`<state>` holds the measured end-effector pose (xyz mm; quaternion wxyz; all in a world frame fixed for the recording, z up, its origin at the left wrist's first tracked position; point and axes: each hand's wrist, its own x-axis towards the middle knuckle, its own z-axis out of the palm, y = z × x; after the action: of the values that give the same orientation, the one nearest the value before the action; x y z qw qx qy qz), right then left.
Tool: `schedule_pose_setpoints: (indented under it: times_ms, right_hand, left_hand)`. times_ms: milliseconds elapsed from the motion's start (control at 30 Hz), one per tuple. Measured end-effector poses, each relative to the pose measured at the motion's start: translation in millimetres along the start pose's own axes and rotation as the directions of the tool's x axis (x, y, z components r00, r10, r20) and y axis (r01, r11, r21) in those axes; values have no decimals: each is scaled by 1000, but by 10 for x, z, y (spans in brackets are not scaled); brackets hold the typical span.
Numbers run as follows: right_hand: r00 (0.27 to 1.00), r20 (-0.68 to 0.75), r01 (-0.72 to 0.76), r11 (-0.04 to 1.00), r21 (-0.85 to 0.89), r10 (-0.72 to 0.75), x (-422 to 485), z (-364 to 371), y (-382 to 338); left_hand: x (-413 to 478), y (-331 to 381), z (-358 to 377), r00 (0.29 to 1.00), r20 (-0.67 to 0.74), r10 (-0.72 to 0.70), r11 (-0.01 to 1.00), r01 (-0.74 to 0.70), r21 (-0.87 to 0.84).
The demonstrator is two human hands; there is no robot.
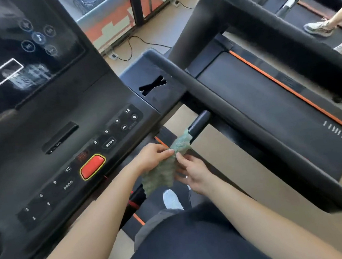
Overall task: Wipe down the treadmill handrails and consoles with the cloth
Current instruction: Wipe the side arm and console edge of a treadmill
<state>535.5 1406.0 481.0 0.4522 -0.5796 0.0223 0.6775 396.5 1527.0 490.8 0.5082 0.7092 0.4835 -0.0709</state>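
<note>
Fingers of the left hand and right hand pinch a green cloth between them. The cloth hangs just under the console, near the short grip. The long handrail runs off to the right.

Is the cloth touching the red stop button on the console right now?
Apart. The head view shows the cloth held between the left hand and right hand, below the console edge, with black panel between it and the red stop button.
</note>
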Motion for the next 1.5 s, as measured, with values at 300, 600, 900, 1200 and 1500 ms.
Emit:
schedule_pose_setpoints:
  times_ms: [300,600,900,1200,1500]
  right_hand:
    - [992,-91,80,996,-45,-83,-58,129,12]
    - [939,-256,206,972,-116,-230,119,-179,-711]
    - [705,-450,253,787,-563,-548,237,-399,-986]
    - [540,-290,369,531,-763,-790,84,-388,-1478]
    - [432,-67,548,321,-773,-899,433,-59,-2046]
  left_hand:
    - [-210,-145,101,993,-120,16,997,-7,75]
    - [314,668,223,971,-231,64,990,-32,141]
    - [720,1080,241,956,-270,116,971,-166,-170]
    - [702,1260,128,877,-471,96,987,-145,-68]
    - [976,1658,-239,669,-738,84,970,-225,-92]
